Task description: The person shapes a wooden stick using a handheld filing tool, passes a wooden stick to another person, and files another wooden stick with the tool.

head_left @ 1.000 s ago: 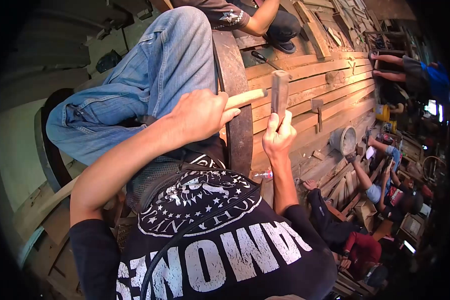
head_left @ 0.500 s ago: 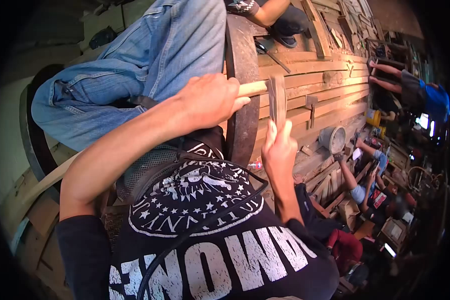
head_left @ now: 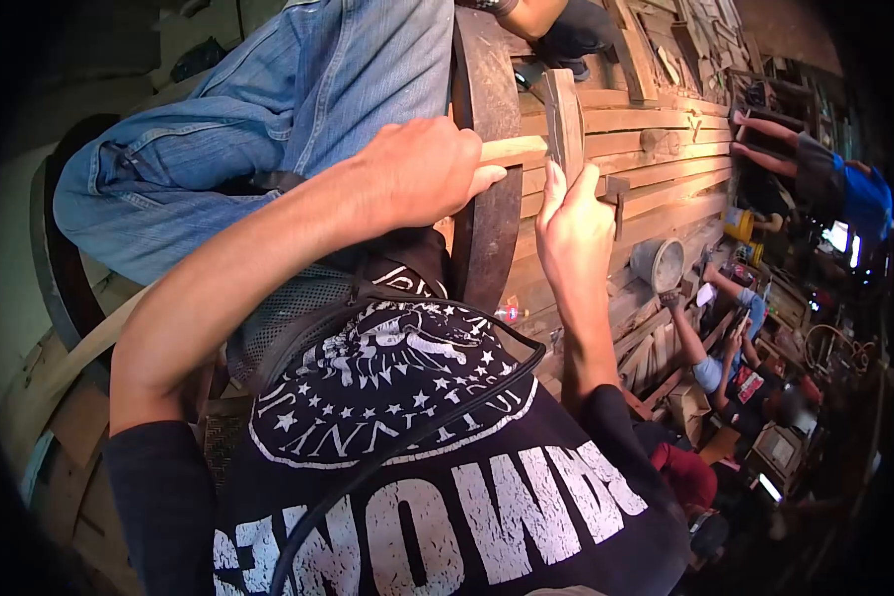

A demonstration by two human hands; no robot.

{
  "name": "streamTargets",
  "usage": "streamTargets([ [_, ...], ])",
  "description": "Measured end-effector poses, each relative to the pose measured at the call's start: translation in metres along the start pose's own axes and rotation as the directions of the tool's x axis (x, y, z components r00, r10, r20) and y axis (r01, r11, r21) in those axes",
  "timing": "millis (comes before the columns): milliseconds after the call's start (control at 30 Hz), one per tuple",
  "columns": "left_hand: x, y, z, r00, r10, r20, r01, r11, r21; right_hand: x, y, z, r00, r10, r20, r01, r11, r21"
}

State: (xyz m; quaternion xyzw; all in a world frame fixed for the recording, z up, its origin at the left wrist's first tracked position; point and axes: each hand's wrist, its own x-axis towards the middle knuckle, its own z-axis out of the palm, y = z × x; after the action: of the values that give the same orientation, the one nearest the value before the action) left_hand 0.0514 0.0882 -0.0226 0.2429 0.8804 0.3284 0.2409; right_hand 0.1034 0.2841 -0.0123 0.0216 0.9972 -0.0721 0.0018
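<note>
My left hand (head_left: pixel 422 169) is closed round a pale wooden rod (head_left: pixel 512 149), which points right. My right hand (head_left: pixel 576 214) grips the lower end of an upright, narrow wooden piece (head_left: pixel 566 119) between thumb and fingers. The rod's far end reaches the left side of this piece; whether it touches or enters is too small to tell. Both hands are above a dark curved wooden beam (head_left: pixel 492 209), beside my jeans-clad legs (head_left: pixel 368 70).
Long boards (head_left: pixel 666 179) lie beyond the beam, with a hammer-like tool (head_left: pixel 618 204) on them. A grey bucket (head_left: pixel 658 263) stands at right. Another person (head_left: pixel 536 15) is at the top; others (head_left: pixel 740 358) sit and stand at right.
The rod and the wooden piece, apart at first, have come together. Both hands have moved up in the view, and the wooden piece leans slightly left at its top.
</note>
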Motion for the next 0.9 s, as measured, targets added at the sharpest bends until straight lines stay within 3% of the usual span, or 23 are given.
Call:
streamTargets([
  [100,-0.003,0.000,-0.001,1.000,-0.005,-0.026,0.005,1.000,-0.003,-0.029,0.010,-0.003,0.998,0.025,0.055,-0.031,0.993,0.115],
  [333,-0.001,-0.001,-0.002,0.999,0.007,-0.038,-0.007,1.000,0.008,0.003,0.002,0.004,1.000,-0.001,-0.019,0.001,1.000,0.013],
  [533,-0.003,-0.002,0.002,1.000,0.018,0.006,-0.018,1.000,-0.025,-0.029,0.007,0.005,0.994,0.102,0.047,-0.106,0.989,0.103],
  [600,-0.001,-0.001,0.000,0.999,0.022,-0.027,-0.021,1.000,0.010,-0.001,0.005,0.008,0.999,0.032,-0.031,-0.031,0.999,0.045],
  [733,-0.002,-0.002,0.006,0.994,0.047,-0.094,-0.045,0.999,0.029,-0.009,0.002,0.005,0.998,0.043,-0.047,-0.039,0.997,0.068],
  [867,-0.001,-0.001,0.005,0.997,0.058,-0.052,-0.053,0.995,0.080,-0.048,0.013,0.005,0.996,0.089,0.027,-0.092,0.985,0.147],
  [900,0.000,-0.002,0.004,0.999,0.038,-0.023,-0.036,0.997,0.070,-0.045,0.016,0.006,0.999,0.041,0.005,-0.042,0.988,0.151],
])
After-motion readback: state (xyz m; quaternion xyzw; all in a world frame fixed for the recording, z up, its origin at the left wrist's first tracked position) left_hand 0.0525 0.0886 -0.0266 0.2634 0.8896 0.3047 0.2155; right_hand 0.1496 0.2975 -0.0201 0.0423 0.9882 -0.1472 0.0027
